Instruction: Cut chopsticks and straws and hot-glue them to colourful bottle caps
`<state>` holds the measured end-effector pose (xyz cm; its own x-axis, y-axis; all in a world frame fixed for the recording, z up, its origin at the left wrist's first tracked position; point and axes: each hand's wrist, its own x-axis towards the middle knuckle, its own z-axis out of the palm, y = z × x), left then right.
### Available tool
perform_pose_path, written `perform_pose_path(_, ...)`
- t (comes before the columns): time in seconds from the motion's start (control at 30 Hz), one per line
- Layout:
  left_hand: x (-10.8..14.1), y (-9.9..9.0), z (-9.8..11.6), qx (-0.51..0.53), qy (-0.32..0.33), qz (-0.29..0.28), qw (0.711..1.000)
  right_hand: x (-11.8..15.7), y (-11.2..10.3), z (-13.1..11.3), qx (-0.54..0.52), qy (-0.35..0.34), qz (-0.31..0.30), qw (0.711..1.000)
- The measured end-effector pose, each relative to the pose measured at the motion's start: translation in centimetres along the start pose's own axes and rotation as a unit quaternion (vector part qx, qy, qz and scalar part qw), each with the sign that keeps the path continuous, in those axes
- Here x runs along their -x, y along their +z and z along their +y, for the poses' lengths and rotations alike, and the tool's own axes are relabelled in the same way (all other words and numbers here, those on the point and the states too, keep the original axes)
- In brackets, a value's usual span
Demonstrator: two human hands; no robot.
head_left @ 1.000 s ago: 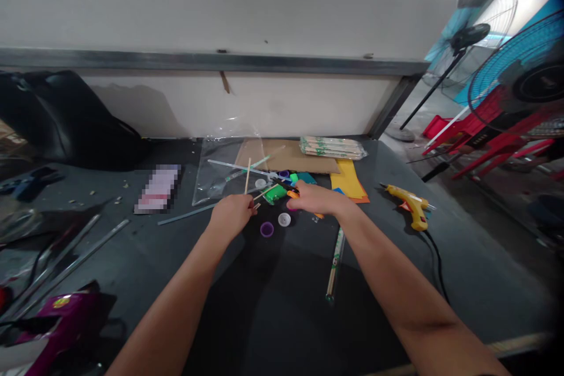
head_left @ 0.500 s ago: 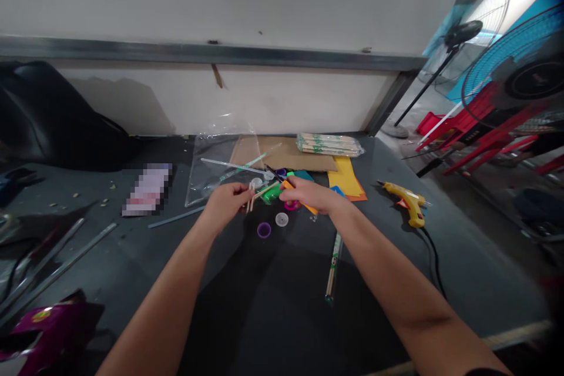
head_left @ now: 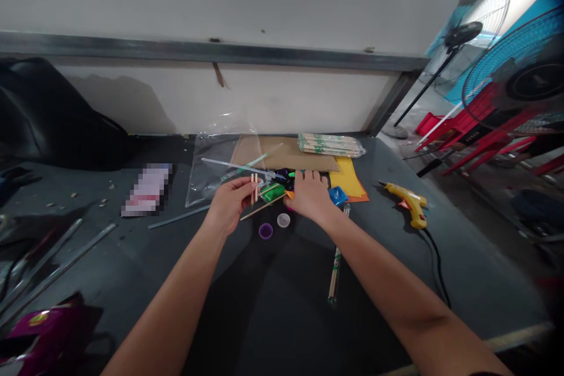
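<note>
My left hand (head_left: 230, 202) is closed, pinching short wooden stick pieces (head_left: 254, 188) upright between thumb and fingers. My right hand (head_left: 312, 195) reaches over the pile of small items, palm down with the fingers apart; the fingertips are partly hidden. By its thumb shows an orange piece (head_left: 289, 194), mostly covered. Between the hands lie a green packet (head_left: 274, 192) and a longer wooden stick (head_left: 262, 208). A purple cap (head_left: 265, 231) and a white cap (head_left: 283, 220) rest just in front. Right of the right hand is a blue packet (head_left: 338, 195).
Behind the pile are cardboard (head_left: 286, 155), a clear plastic bag (head_left: 207, 173) and wrapped chopsticks (head_left: 331, 145). Yellow sheets (head_left: 346, 176) and a corded yellow glue gun (head_left: 409, 202) lie to the right. Another chopstick packet (head_left: 335, 270) is nearer. A blurred-out rectangle (head_left: 147, 189) lies left.
The orange-handled tool no longer shows in my right hand, which has turned palm down over the pile. A longer stick now lies between the hands. My left hand keeps the short sticks.
</note>
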<state>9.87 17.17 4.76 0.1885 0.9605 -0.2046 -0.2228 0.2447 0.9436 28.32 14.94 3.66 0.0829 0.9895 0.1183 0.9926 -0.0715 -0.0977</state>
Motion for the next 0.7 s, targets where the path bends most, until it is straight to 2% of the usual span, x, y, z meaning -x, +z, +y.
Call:
perform_pose_path(0.13, -0.1, 0.2, -0.3, 0.044, -0.034, 0.011, 0.998, -0.2, 0.1, 0.2, 0.002, -0.016, -0.008, 1.000)
perform_pose_path(0.27, -0.3, 0.0, -0.4, 0.039, -0.042, 0.029, 0.998, -0.1, -0.9, 0.4, -0.022, -0.051, -0.016, 0.998)
perform_pose_path(0.37, -0.2, 0.0, -0.3, 0.027, -0.025, 0.033, 0.999, -0.2, -2.4, 0.4, -0.126, -0.078, -0.006, 0.989)
perform_pose_path(0.43, 0.0, 0.3, -0.1, 0.019, -0.019, 0.031, 0.999, -0.2, -3.2, 0.2, -0.240, -0.084, -0.029, 0.967)
perform_pose_path(0.53, 0.5, 1.0, 0.2, 0.013, -0.012, 0.026, 0.999, -0.1, -3.3, -0.3, -0.390, -0.077, -0.086, 0.914)
perform_pose_path(0.6, 0.9, 1.5, 0.3, 0.016, 0.000, 0.025, 1.000, 0.0, -2.9, -0.7, -0.455, -0.065, -0.099, 0.883)
perform_pose_path(0.7, 1.2, 2.0, 0.2, 0.034, 0.008, 0.027, 0.999, 0.0, -1.9, -1.0, -0.507, -0.054, -0.099, 0.855)
